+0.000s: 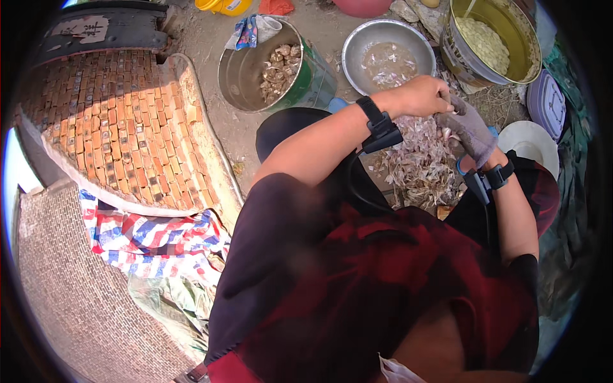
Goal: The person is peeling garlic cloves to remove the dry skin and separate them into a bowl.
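My left hand [425, 97] is bare, its fingers bent in against the fingertips of my right hand [470, 125]. What lies between its fingertips is hidden. A greyish knitted glove covers my right hand, which is curled around pinkish garlic [447, 132] that shows at the glove's lower edge. Beneath both hands, a heap of garlic skins [419, 160] spreads between my knees. Just beyond my left hand, a metal basin [352, 57] holds murky water with floating bits of skin. Each wrist wears a black strap with a small device.
A green metal bucket [311, 79] with unpeeled garlic bulbs [280, 67] stands at the left, a cloth over its rim. A large tin bucket [526, 28] holds peeled cloves [483, 42]. At the right are a purple-grey lid [546, 106] and a white round object [531, 143].
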Demonstrator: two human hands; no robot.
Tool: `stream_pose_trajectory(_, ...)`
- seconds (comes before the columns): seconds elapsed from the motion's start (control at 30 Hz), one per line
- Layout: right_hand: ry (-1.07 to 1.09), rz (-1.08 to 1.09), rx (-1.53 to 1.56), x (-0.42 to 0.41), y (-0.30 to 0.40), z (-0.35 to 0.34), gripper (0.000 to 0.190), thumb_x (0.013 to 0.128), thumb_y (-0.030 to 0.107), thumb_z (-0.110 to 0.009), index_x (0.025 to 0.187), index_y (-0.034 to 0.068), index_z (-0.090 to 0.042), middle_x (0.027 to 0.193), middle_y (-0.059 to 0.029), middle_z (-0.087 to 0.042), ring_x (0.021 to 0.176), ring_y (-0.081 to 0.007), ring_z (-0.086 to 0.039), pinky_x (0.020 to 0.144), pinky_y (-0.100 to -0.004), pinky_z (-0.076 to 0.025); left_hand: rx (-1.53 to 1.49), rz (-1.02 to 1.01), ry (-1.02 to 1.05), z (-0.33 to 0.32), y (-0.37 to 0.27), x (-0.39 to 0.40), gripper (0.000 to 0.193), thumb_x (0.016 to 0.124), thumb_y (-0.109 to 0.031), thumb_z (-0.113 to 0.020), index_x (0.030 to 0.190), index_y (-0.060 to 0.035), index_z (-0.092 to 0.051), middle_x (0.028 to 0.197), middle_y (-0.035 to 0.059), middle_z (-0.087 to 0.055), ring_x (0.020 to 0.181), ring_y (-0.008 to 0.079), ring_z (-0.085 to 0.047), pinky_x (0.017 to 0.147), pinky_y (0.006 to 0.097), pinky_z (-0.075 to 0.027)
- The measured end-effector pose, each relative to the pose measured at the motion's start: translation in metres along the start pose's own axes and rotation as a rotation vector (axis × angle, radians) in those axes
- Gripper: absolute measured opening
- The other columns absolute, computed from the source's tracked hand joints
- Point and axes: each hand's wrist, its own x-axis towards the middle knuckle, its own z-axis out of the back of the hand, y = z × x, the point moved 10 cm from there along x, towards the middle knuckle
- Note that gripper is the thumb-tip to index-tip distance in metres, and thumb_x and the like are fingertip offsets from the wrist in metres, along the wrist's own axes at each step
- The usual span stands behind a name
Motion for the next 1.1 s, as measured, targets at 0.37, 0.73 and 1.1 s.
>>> stream_pose_trajectory(0.37, -0.115, 0.144, 0.075, 0.000, 0.012, 0.028, 0.033, 0.089, 0.026, -0.062, 0.114, 0.003, -0.060, 0.088, -0.0043, -0.064, 0.070, -0.0081, -0.060, 0.054, -0.0184, -0.044, -0.890, 0.020, -0.145, 0.010, 0.020, 0.007, 0.021, 0.091, -0.011, -0.062, 0.098, 0.0072, -0.054, 0.080, 0.0145, -0.063, 0.062, 0.0201, -0.065, 0.054, 0.0314, -0.056)
stream_pose_trajectory(0.73, -0.106, 0.175, 0.133, -0.006, 0.015, 0.026, 0.032, 0.094, 0.028, -0.056, 0.113, 0.003, -0.059, 0.085, -0.0015, -0.061, 0.070, -0.0059, -0.055, 0.057, -0.0169, -0.040, -0.940, -0.035, -0.042, 0.012, 0.009, 0.006, 0.018, 0.089, -0.006, -0.063, 0.092, 0.0076, -0.052, 0.080, 0.0157, -0.062, 0.068, 0.0220, -0.067, 0.059, 0.0325, -0.059)
stream_pose_trajectory(1.1, -0.106, 0.191, 0.049, 0.008, 0.028, 0.013, 0.033, 0.089, 0.028, -0.061, 0.112, 0.004, -0.060, 0.081, -0.0025, -0.063, 0.067, -0.0062, -0.056, 0.055, -0.0168, -0.040, -0.834, -0.028, -0.102, 0.029, 0.012, -0.011, 0.020, 0.090, -0.008, -0.063, 0.094, 0.0081, -0.052, 0.077, 0.0139, -0.062, 0.064, 0.0213, -0.066, 0.056, 0.0320, -0.057)
